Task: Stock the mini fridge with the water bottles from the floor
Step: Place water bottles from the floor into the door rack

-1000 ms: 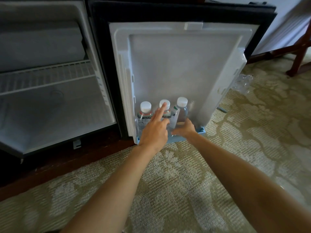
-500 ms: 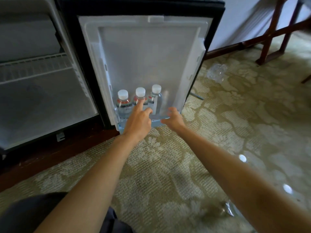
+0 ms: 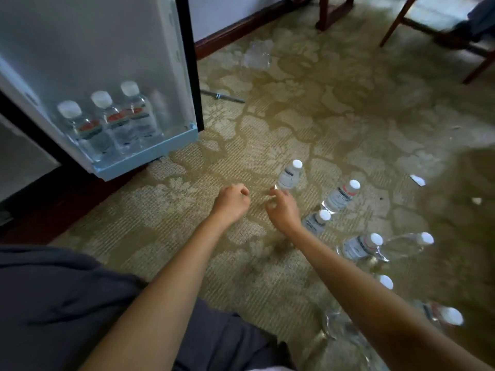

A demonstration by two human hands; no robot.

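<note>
Head view. Left hand (image 3: 231, 200) and right hand (image 3: 283, 211) hover over the patterned olive carpet (image 3: 187, 210), fingers loosely curled, each holding nothing. Clear plastic water bottles with white caps (image 3: 341, 195) stand on the carpet at right; the nearest bottle (image 3: 290, 175) is just beyond the right fingers. Farther off, 3 shelved bottles (image 3: 117, 121) stand in the pale blue door shelf (image 3: 144, 159) of the white mini fridge door (image 3: 107, 44).

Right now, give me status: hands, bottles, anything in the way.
Left hand and right hand both empty, fingers loosely curled. Three water bottles in door shelf; right hand beside closest floor bottle. Bare carpet between bottle and shelf.
</note>
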